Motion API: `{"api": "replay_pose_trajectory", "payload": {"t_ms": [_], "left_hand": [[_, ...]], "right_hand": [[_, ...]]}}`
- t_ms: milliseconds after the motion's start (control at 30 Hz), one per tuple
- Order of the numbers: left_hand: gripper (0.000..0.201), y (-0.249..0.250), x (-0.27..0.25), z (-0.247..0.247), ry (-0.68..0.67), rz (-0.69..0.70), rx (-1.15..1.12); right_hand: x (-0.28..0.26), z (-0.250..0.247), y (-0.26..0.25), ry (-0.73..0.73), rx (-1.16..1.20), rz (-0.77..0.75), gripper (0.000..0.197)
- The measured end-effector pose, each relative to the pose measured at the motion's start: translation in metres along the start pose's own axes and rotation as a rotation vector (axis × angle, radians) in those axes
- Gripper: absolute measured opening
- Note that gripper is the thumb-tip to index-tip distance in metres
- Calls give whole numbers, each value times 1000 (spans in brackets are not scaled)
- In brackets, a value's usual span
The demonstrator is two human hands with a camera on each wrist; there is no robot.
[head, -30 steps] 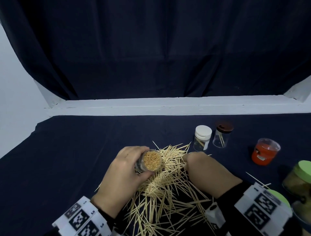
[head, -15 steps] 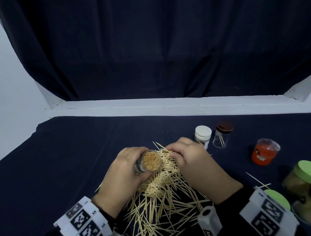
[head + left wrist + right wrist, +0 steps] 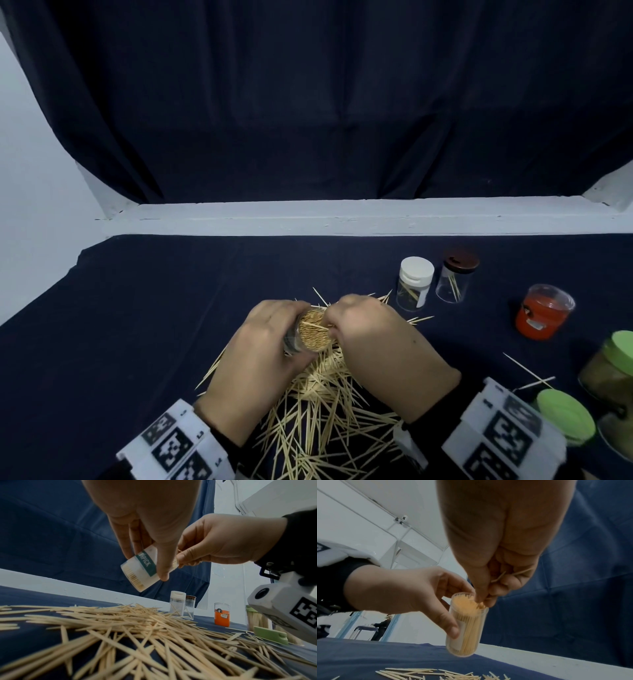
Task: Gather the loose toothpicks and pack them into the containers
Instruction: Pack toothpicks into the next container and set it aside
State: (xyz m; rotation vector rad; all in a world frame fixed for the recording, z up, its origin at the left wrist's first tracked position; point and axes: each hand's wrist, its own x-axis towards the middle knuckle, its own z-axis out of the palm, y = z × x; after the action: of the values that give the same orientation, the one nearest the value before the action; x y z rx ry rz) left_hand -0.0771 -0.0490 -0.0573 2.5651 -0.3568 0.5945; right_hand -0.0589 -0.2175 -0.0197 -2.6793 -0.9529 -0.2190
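Note:
My left hand [image 3: 263, 346] grips a clear plastic toothpick container [image 3: 308, 334], tilted above the table with its open mouth toward me and packed nearly full of toothpicks. The same container [image 3: 467, 626] shows a white and green label [image 3: 145, 563] in the left wrist view. My right hand [image 3: 370, 339] pinches a few toothpicks [image 3: 510, 574] and holds its fingertips at the container's mouth. A large loose pile of toothpicks [image 3: 318, 411] lies on the dark blue cloth beneath both hands.
To the right stand a white-capped jar [image 3: 414, 282], a brown-capped jar [image 3: 457, 274], an orange container [image 3: 543, 311] and a green-lidded jar [image 3: 613, 370]. A loose green lid [image 3: 565, 418] lies near my right wrist. Two stray toothpicks [image 3: 527, 373] lie beside it.
My right hand rose from the pile with a few toothpicks and moved left to the mouth of the container. The left hand kept the container in about the same place.

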Motion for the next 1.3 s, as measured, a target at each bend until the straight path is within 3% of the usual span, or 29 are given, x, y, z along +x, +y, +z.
{"api": "replay_pose_trajectory", "payload": {"t_ms": [233,300,467,567,667,833,1133,1300], "left_hand": [[59,0,-1,1,12,69,11],[62,-1,-1,2,-5,81,14],[58,-6,-1,-2,-6,21,-25],[60,-7,-1,-3,18,-18,-37],[61,-7,-1,-4,11,-33,-47],[61,-4,0,-4,17,-38,-82],[57,0,1,-5,35,-38,-146],[59,5,0,-4,16,-57,-178]], "right_hand": [[8,-7,-2,-26,180,109,16],[7,-5,-3,29,273,138,5],[6,1,4,119,629,248,13],[4,1,6,292,700,232,18],[3,1,7,447,915,226,24],[5,3,5,496,1215,190,25],[1,18,7,480,1100,209,23],[-4,17,7,525,1082,236,42]]}}
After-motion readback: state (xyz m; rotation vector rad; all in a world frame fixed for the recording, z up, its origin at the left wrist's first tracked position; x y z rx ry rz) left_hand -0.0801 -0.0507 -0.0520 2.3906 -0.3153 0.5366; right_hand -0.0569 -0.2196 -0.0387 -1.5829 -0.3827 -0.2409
